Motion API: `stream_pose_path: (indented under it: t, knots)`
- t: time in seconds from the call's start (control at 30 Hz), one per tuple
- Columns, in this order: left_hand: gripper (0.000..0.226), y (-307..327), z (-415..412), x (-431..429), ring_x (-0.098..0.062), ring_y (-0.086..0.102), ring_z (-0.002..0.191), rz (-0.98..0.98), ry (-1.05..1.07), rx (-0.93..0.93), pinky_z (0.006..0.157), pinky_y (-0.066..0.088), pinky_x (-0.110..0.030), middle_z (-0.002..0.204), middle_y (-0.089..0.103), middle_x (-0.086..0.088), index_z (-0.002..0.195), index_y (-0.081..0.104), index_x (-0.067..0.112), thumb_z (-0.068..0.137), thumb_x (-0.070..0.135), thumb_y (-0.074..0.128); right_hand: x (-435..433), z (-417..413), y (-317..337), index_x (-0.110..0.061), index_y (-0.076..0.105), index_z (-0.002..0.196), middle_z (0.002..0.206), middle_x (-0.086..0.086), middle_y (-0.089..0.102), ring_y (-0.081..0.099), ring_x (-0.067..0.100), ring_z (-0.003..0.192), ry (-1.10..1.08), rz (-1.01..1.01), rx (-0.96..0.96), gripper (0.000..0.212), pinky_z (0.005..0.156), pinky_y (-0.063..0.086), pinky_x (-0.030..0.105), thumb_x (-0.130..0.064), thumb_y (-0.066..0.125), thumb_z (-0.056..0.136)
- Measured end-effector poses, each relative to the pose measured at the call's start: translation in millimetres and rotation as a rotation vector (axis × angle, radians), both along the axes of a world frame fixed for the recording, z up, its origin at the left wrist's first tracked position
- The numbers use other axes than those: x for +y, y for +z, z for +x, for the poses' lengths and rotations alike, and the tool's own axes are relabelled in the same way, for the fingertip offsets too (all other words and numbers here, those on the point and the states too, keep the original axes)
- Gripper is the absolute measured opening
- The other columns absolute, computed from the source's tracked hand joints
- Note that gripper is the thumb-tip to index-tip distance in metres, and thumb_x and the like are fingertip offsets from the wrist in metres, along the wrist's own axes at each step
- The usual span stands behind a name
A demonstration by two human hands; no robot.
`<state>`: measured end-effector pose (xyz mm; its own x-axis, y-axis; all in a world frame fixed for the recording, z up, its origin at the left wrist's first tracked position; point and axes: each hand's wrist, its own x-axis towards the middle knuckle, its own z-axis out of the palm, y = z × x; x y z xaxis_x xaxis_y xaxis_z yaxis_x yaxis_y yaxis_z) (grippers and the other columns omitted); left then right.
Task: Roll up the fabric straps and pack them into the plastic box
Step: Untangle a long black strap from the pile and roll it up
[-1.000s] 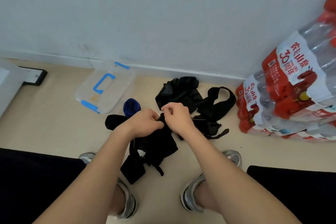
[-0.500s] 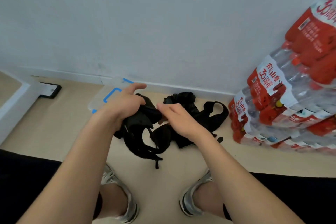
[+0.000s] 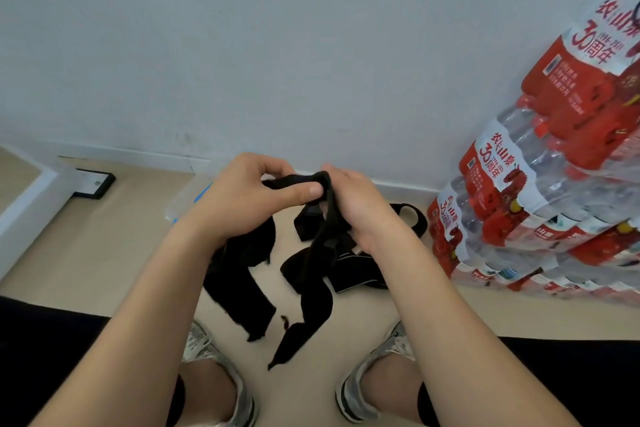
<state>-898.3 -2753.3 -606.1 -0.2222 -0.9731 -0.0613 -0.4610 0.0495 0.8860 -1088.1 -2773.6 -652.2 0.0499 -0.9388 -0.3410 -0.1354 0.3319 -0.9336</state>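
Hands having risen since half a second ago, both are now gripping one black strap [image 3: 315,288] in the air above the floor.

Left hand [image 3: 246,201] and right hand [image 3: 360,211] are sitting close together, each pinching the strap's upper end, which is running level between them. Its long tail is hanging downward from the right hand, the tip pointing down and left between the shoes. Remaining straps [image 3: 360,276] are lying on the floor beneath. Plastic box [image 3: 180,201] is showing partly behind the left hand, by the wall.
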Motion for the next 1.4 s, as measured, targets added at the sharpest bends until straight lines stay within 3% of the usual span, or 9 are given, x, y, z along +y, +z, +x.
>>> stream_pose_path:
  t: [0.1,0.27,0.43,0.57,0.73,0.9,0.97,1.13,1.4]
  knots:
    - [0.041,5.0,-18.1,5.2,-0.015,0.053,0.059,-0.143,-0.037,-0.005,0.056,0.04,-0.034,0.065,0.068,0.0,0.079,0.067,0.007,0.092,0.041,0.084,2.4,7.2,-1.0,-0.02,0.058,0.077,0.059,0.004,0.063,0.061,0.025,0.049,-0.078,0.005,-0.016,0.03,0.058,0.05,0.031,-0.036,0.043,0.097]
    - [0.035,-0.3,-43.7,15.3,-0.005,0.044,0.051,-0.219,-0.077,-0.056,0.05,0.034,-0.019,0.055,0.056,-0.001,0.066,0.062,0.015,0.093,0.026,0.082,5.5,8.6,-10.9,-0.024,0.057,0.046,0.062,-0.003,0.054,0.05,0.026,0.065,-0.253,-0.034,0.023,0.02,0.066,0.043,0.038,-0.028,0.046,0.062]
    - [0.036,-2.0,-32.4,15.2,-0.005,0.055,0.059,0.047,-0.293,0.18,0.057,0.043,-0.014,0.064,0.061,0.009,0.075,0.071,0.012,0.104,0.032,0.072,4.8,-1.7,-19.7,-0.022,0.048,0.05,0.058,-0.006,0.047,0.039,0.022,0.058,-0.129,-0.133,0.421,0.034,0.047,0.034,0.023,-0.011,0.061,0.08]
    - [0.04,-0.5,-27.8,12.7,-0.007,0.061,0.057,0.105,-0.304,0.307,0.058,0.05,-0.018,0.074,0.072,-0.004,0.096,0.074,0.002,0.109,0.037,0.058,4.2,-5.8,-14.6,-0.028,0.061,0.077,0.098,0.019,0.072,0.07,0.041,0.096,-0.081,-0.159,0.193,0.026,0.095,0.06,0.047,-0.018,0.055,0.101]
    - [0.039,-4.5,-20.3,6.1,-0.011,0.061,0.052,0.171,-0.234,0.245,0.055,0.05,-0.017,0.067,0.067,-0.009,0.098,0.076,0.006,0.111,0.037,0.056,5.6,1.8,-0.8,-0.028,0.072,0.077,0.06,-0.006,0.07,0.068,0.007,0.058,0.271,-0.175,0.16,0.018,0.059,0.056,0.019,-0.025,0.069,0.094]
    - [0.048,-9.9,-18.4,1.5,-0.017,0.054,0.06,0.162,-0.117,0.247,0.06,0.046,-0.027,0.065,0.06,-0.004,0.081,0.073,0.012,0.11,0.046,0.057,4.5,11.9,-3.3,0.003,0.07,0.117,0.067,0.012,0.067,0.061,0.019,0.049,-0.014,0.172,-0.339,0.053,0.044,0.048,0.024,-0.046,0.051,0.107]
    - [0.051,-12.7,-14.5,-2.0,-0.017,0.048,0.063,0.142,-0.033,0.185,0.063,0.038,-0.033,0.066,0.056,-0.001,0.082,0.068,0.008,0.11,0.048,0.056,4.2,9.7,-10.0,-0.012,0.077,0.091,0.062,0.005,0.067,0.06,0.014,0.045,-0.076,0.17,-0.395,0.059,0.041,0.045,0.02,-0.061,0.048,0.106]
    - [0.056,-19.0,-9.4,-5.2,-0.025,0.05,0.071,0.209,0.089,0.164,0.074,0.042,-0.042,0.075,0.056,-0.008,0.095,0.064,-0.002,0.11,0.051,0.056,8.8,3.5,-8.1,-0.018,0.084,0.081,0.075,0.004,0.076,0.072,0.011,0.059,0.128,0.11,-0.592,0.075,0.05,0.054,0.021,-0.084,0.049,0.092]
    - [0.055,-20.8,-7.3,-9.5,-0.02,0.056,0.061,0.273,0.164,0.149,0.064,0.048,-0.033,0.08,0.069,-0.004,0.1,0.074,0.007,0.109,0.056,0.051,4.9,-11.3,-9.2,-0.007,0.083,0.103,0.092,0.014,0.078,0.074,0.024,0.078,0.213,-0.079,-0.419,0.033,0.072,0.06,0.032,-0.039,0.072,0.1]
